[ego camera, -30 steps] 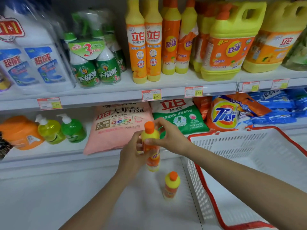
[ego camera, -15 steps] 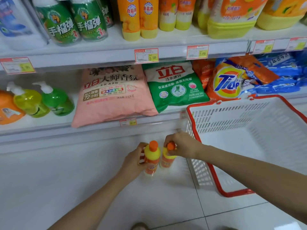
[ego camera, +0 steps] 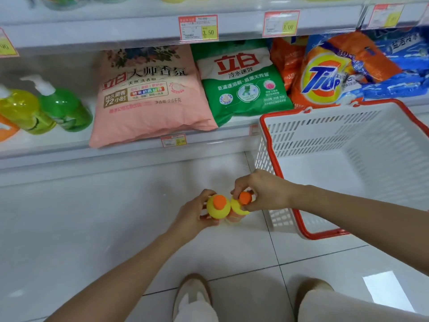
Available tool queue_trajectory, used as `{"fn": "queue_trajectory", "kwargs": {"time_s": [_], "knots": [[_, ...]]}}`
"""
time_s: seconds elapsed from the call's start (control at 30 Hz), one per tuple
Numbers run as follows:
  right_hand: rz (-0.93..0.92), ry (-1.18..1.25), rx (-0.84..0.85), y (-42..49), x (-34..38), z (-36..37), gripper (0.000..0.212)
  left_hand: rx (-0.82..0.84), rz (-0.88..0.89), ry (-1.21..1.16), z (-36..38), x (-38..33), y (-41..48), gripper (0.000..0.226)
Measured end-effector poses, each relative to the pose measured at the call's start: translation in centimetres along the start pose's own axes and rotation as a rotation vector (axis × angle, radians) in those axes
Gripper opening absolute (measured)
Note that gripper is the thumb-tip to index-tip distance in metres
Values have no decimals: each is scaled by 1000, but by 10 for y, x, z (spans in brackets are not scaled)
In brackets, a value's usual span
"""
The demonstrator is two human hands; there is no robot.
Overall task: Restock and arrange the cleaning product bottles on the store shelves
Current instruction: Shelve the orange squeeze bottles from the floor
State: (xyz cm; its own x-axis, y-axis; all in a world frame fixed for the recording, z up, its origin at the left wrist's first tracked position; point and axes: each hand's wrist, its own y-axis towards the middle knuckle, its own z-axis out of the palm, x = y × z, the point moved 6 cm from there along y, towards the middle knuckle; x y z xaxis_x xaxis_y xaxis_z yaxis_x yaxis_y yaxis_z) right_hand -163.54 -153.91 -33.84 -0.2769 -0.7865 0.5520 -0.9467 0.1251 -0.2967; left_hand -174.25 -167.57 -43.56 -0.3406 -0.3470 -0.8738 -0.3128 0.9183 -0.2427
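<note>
A: Down by the white tiled floor (ego camera: 92, 228), head view: where are the bottles?
B: Upright, touching, long axes vertical. The left grip (ego camera: 192, 217) wraps the yellow plastic bottle with orange cap (ego camera: 217, 209) from 9 o'clock; the right grip (ego camera: 262, 191) pinches its twin yellow bottle (ego camera: 236, 207) at the neck from 3 o'clock.
A: Next?
B: Likely a straight lift toward the white shelves (ego camera: 116, 33) at 12 o'clock.

Reaches down-forward with both arms; grips left bottle (ego camera: 218, 206) in left hand (ego camera: 190, 219), pinches right bottle (ego camera: 237, 207) by cap (ego camera: 245, 198) with right hand (ego camera: 262, 191).
</note>
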Motion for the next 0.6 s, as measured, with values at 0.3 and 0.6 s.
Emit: {"fn": "queue_trajectory", "kwargs": {"time_s": [0.3,0.6], "knots": [[18,-25,142,-3,0,9,41,79,5,132,-4,-8,-5,72],[13,108,135,11,5,-51,49,-113,156,414,-93,-76,20,44]]}}
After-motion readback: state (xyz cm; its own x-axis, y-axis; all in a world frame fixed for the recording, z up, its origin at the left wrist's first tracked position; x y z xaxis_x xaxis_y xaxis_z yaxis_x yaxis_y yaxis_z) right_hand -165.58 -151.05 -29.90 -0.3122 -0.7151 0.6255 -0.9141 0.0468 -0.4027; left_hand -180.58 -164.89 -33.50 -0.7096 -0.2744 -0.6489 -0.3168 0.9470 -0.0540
